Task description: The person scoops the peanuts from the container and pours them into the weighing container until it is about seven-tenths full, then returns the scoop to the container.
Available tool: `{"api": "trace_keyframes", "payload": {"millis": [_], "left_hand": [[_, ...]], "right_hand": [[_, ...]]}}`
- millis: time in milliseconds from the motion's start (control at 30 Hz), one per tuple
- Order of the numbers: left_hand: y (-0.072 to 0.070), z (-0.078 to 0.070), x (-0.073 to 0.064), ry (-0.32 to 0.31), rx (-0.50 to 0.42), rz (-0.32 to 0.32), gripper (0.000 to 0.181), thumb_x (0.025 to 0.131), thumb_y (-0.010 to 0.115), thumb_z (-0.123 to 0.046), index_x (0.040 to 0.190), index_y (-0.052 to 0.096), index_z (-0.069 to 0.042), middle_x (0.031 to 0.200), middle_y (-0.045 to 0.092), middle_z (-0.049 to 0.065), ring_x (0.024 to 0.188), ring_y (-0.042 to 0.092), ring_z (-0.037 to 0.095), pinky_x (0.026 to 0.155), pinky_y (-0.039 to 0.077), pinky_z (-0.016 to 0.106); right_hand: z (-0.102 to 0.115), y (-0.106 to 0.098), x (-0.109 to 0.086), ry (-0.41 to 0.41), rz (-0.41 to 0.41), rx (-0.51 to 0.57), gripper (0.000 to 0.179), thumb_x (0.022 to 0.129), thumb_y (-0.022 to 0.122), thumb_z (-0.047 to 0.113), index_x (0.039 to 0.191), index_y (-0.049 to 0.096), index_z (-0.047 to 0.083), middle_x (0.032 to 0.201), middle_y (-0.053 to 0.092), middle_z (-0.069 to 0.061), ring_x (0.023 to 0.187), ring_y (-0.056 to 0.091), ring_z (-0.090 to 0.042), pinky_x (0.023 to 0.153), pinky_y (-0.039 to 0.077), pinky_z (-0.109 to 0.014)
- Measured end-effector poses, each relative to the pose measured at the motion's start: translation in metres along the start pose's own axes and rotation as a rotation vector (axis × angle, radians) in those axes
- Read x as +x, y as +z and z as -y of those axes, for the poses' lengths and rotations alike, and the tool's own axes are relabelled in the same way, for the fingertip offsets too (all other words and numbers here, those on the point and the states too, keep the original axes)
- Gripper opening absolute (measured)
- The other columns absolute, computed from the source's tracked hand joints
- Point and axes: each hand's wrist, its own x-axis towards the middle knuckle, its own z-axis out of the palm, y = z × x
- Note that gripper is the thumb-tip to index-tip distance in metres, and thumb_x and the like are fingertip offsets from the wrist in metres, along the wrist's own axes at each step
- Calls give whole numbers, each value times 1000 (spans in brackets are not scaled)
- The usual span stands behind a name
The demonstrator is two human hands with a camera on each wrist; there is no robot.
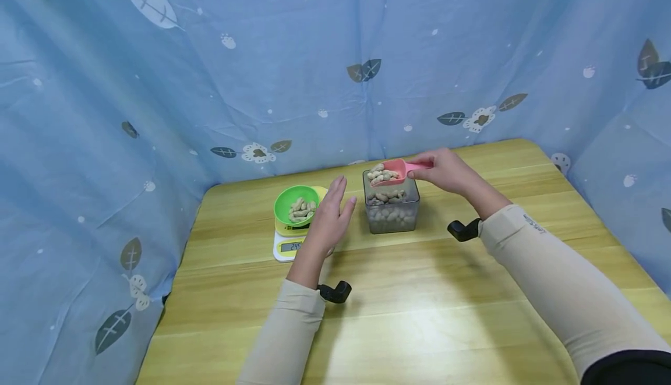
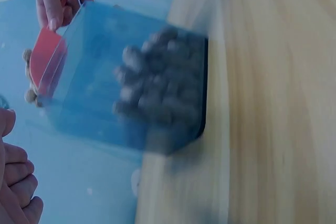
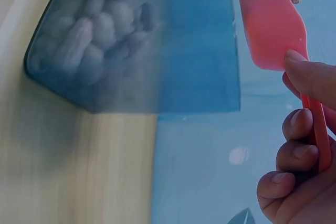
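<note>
In the head view my right hand (image 1: 445, 169) grips the handle of a pink scoop (image 1: 399, 169) loaded with peanuts (image 1: 381, 174). The scoop is over the top of a clear grey bin (image 1: 392, 222), which has more peanuts in its lower part. The right wrist view shows the fingers curled round the scoop's handle (image 3: 318, 135). My left hand (image 1: 329, 216) holds nothing, its fingers extended, between the bin and a green bowl (image 1: 283, 201). That bowl, with some peanuts in it, sits on a yellow and white kitchen scale (image 1: 283, 248), partly hidden by the left hand.
All of this stands on a wooden table (image 1: 409, 315), the bin and scale toward its far side. A blue patterned curtain (image 1: 314, 70) hangs behind the table and along its sides. Both wrists wear small black cameras.
</note>
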Motion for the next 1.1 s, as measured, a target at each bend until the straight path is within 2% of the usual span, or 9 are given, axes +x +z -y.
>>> {"api": "trace_keyframes", "payload": {"millis": [133,300,433,567,833,967,1100], "left_hand": [[-14,15,-7,-16,13,-34,62,100,32,-48,151,18,-17,158,13,-5,144,15,15,117,21,41],[-31,35,-18,-76,22,-78,63,99,31,-51,152,17,-20,158,11,-8,144,16,16,116,23,46],[-43,52,-29,-149,24,-114,62,99,33,-50,152,12,-26,157,7,-13,144,16,18,115,23,46],[-53,70,-38,-204,39,-134,62,99,33,-50,151,8,-28,157,2,-14,144,13,19,116,20,46],[-61,99,-55,-279,49,-134,67,98,36,-48,152,9,-20,158,0,-10,145,11,21,117,17,47],[-60,107,-59,-309,38,-118,69,97,34,-53,152,6,-22,157,-2,-11,145,10,23,117,15,47],[-57,110,-60,-326,8,-121,68,98,37,-48,152,10,-17,157,0,-10,145,11,24,117,14,47]], "right_hand": [[12,7,7,-31,-13,-4,41,88,65,36,123,64,14,116,67,-10,97,60,-22,75,48,-37],[33,24,17,-59,-18,23,41,88,65,32,125,63,14,116,66,-9,83,56,-21,65,45,-32],[51,40,24,-77,2,43,41,89,65,32,126,62,15,118,65,-7,84,58,-19,68,47,-31],[67,57,30,-103,19,45,41,89,64,31,127,61,17,120,65,-6,85,59,-17,72,47,-31],[90,92,41,-161,46,49,31,91,63,27,119,66,15,107,68,-3,75,54,-19,65,47,-31],[98,110,47,-192,43,17,32,91,62,26,119,66,11,99,68,-3,70,52,-17,62,45,-29],[106,126,51,-182,43,-32,32,90,62,26,119,66,13,101,69,-3,72,57,-16,64,48,-29]]}}
